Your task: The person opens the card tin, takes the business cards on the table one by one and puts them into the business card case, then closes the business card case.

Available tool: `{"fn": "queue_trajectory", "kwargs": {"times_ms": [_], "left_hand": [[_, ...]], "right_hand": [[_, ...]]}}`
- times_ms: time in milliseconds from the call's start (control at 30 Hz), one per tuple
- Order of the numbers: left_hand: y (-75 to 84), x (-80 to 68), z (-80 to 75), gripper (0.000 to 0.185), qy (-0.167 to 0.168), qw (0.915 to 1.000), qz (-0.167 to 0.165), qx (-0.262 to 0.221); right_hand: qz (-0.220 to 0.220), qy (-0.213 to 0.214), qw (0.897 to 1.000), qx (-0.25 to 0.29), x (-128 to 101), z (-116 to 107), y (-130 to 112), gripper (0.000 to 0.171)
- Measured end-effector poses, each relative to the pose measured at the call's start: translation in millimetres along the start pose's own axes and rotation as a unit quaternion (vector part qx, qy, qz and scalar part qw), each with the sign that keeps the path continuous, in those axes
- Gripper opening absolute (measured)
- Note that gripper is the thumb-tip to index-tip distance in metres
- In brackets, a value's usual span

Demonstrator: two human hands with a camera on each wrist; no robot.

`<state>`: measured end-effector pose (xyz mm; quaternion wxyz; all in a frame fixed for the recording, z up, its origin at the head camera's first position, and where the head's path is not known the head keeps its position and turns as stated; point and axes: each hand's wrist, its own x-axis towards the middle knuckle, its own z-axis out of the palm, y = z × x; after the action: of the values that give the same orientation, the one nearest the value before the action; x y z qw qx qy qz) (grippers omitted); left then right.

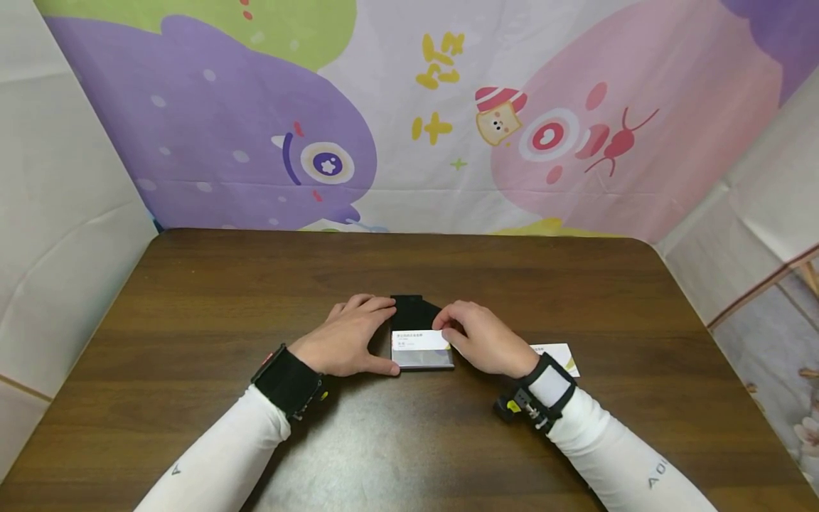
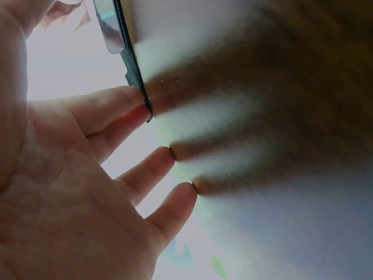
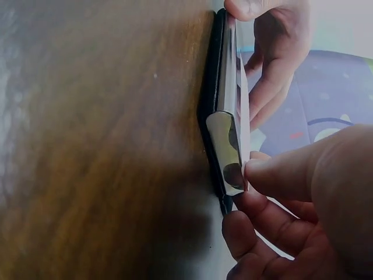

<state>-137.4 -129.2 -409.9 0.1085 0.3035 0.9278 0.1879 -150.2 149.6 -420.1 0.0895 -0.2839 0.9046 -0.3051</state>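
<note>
- Centre-table, the left hand (image 1: 348,340) steadies a black card case (image 1: 419,334), fingers straight along its left edge.
- Opposite, the right hand (image 1: 483,340) pinches a white business card (image 1: 420,340) lying partly on the case's open lower half.
- Judging by this, the card is only partway seated; the case's flap stays open.
- Another card (image 1: 563,355) waits on the wooden table (image 1: 192,299), just beside the right wrist.

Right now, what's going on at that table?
A person sits at a dark wooden table working a white business card into a black card holder with a metal front. The left hand steadies the holder's left edge; the right hand pinches the card at its right end. Another white card lies on the table beside the right wrist.
</note>
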Motion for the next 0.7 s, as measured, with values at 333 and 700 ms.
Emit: {"fn": "queue_trajectory", "kwargs": {"times_ms": [333,700], "left_hand": [[0.2,0.6,0.4,0.099,0.001,1.0,-0.001,0.004],[1.6,-0.6,-0.8,0.099,-0.002,1.0,-0.003,0.002]], "right_hand": [[-0.011,-0.002,1.0,-0.006,-1.7,0.3,-0.2,0.013],[-0.02,0.005,1.0,-0.012,-7.8,-4.7,-0.6,0.016]]}}
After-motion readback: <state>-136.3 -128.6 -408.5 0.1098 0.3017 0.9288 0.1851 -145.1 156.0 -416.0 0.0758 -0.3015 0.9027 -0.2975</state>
